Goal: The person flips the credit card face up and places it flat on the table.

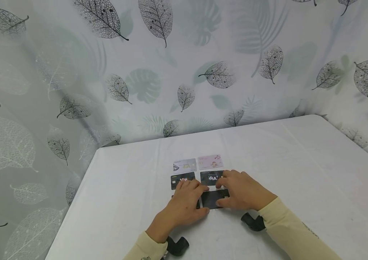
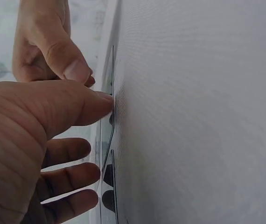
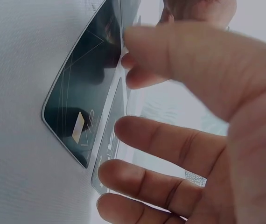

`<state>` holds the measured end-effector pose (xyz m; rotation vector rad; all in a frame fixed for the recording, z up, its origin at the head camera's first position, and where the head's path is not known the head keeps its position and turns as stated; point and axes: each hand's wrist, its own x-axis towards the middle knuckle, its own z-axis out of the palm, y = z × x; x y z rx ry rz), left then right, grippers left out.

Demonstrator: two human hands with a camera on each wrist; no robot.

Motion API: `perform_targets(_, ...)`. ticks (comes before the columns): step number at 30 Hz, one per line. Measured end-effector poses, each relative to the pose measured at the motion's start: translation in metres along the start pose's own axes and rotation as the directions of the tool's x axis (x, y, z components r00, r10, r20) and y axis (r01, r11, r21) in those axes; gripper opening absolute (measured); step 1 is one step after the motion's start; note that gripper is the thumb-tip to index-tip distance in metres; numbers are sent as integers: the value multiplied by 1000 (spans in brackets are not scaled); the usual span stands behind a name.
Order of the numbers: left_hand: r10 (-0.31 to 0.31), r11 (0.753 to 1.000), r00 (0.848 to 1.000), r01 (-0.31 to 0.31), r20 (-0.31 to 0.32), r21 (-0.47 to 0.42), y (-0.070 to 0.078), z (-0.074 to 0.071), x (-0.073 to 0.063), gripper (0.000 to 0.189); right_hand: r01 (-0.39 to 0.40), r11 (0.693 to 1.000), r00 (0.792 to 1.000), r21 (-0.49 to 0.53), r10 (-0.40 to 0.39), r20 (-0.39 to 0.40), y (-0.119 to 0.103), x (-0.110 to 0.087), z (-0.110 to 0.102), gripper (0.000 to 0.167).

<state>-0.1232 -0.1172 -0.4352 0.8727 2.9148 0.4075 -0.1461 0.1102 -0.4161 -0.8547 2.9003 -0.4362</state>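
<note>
My left hand [image 1: 187, 204] lies over a dark card [image 1: 198, 203] at the lower left, hiding most of it. Its thumb tip is right at a card's edge in the left wrist view, and its other fingers are spread, loosely bent. My right hand [image 1: 244, 191] hovers by the right column, thumb tip at the lower right black card [image 3: 88, 79], fingertips close over the black Vip card [image 1: 208, 177]. Both hands have relaxed fingers. Under my left fingertips is another black Vip card [image 1: 178, 178], partly covered.
A silver VIP card [image 1: 184, 166] and a pink card [image 1: 210, 162] form the far row. All the cards lie on a white-covered table [image 1: 122, 202]. Leaf-patterned fabric [image 1: 177, 65] hangs behind it. Black wrist-worn devices [image 1: 178, 246] show below both hands.
</note>
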Motion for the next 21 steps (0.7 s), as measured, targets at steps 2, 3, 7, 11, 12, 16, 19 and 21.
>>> perform_targets(2,6,1000,1000,-6,-6,-13,0,0,0,53,12,1000,1000,-4,-12,-11,1,0,0,37)
perform_targets(3,9,1000,1000,-9,-12,-17,-1,0,0,53,17,1000,1000,-8,-17,-20,1,0,0,35)
perform_targets(7,14,999,997,-16,-73,-32,-4,-3,4,51,28,999,997,-30,-30,-70,7,1,-1,32)
perform_targets(11,7,999,988,-13,-156,-42,-11,-9,8,49,10,1000,995,-9,-11,-100,13,3,-3,31)
perform_targets(12,5,999,985,-13,-174,-44,-13,-11,8,49,-1,1000,995,5,2,-101,15,4,-3,32)
perform_targets(16,-18,997,971,-2,-240,-80,-22,-20,8,52,-31,999,992,40,35,-119,23,8,-5,38)
perform_targets(19,-66,993,956,35,-285,-113,-34,-28,7,53,-32,998,987,50,39,-156,32,13,-10,44)
perform_targets(21,-109,989,943,70,-315,-131,-44,-34,6,53,-34,999,982,42,41,-183,39,17,-16,49)
